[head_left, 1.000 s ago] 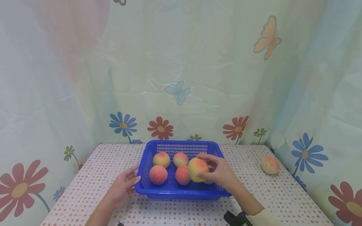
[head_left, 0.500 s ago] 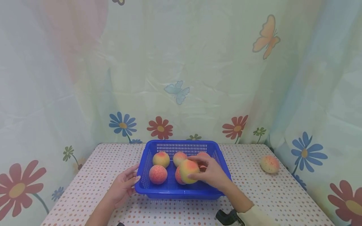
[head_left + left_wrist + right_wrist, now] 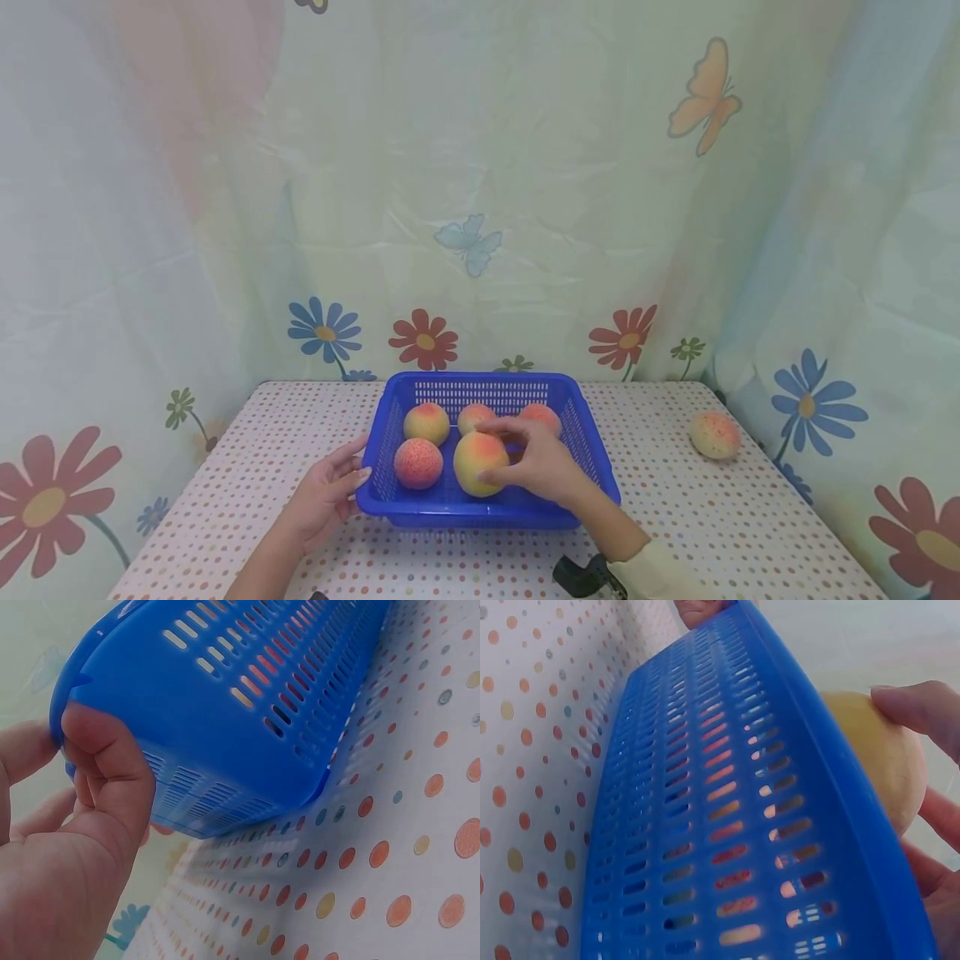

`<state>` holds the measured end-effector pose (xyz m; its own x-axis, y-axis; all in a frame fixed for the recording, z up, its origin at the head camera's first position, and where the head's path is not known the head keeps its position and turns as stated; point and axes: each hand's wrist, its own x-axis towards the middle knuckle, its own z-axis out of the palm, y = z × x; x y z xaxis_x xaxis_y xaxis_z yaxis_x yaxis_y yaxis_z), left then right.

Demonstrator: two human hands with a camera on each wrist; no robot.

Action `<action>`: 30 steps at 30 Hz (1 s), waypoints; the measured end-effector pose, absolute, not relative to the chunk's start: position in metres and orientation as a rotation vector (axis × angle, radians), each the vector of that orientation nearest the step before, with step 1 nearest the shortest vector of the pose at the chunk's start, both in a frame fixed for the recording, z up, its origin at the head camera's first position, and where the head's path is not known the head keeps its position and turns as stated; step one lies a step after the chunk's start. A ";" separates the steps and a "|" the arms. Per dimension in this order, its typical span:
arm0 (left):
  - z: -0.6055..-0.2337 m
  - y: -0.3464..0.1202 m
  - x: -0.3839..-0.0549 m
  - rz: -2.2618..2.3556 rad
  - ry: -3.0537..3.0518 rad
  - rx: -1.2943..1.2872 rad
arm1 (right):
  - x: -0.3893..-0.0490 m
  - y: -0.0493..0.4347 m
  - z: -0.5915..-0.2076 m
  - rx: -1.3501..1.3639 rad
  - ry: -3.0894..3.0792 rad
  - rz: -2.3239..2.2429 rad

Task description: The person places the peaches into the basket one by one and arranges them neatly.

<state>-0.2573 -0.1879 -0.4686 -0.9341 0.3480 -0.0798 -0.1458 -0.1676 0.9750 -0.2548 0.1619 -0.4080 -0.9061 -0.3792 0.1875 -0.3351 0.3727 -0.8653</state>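
A blue plastic basket [image 3: 405, 507] with slotted walls stands on the table. My left hand [image 3: 324, 497] grips its left rim; in the left wrist view the thumb and curled fingers [image 3: 112, 754] pinch the rim. My right hand [image 3: 542, 464] holds a yellow-and-red peach [image 3: 478, 465] over the front middle of the basket, thumb on the near side and fingers behind. The right wrist view shows this peach [image 3: 877, 754] just above the rim. Around it in the basket lie a red speckled peach [image 3: 418, 463], a yellow one with a red top [image 3: 427, 423] and several others, partly hidden.
One pale speckled peach [image 3: 716, 435] lies on the table at the far right. The dotted tablecloth [image 3: 247, 483] surrounds the basket. A flower-printed curtain [image 3: 480, 167] hangs behind and along both sides.
My right hand has carried the yellow-and-red peach leftward across the basket, from its right part to the front middle. The peach at the back right has come into sight. My left hand stays on the rim.
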 end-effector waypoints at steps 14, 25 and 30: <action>-0.470 -0.189 -0.258 2.162 1.785 0.231 | -0.257 0.144 -0.411 -0.714 2.540 -1.518; -0.470 -0.189 -0.257 2.164 1.778 0.231 | -0.263 0.135 -0.415 -0.742 2.537 -1.427; -0.471 -0.190 -0.258 2.163 1.772 0.241 | -0.263 0.133 -0.416 -0.760 2.548 -1.403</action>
<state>-0.2580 -0.1895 -0.4706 -0.9302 0.3586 -0.0786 -0.1476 -0.1692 0.9745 -0.2632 0.1328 -0.4162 -0.8637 -0.4894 0.1203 -0.3634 0.4393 -0.8215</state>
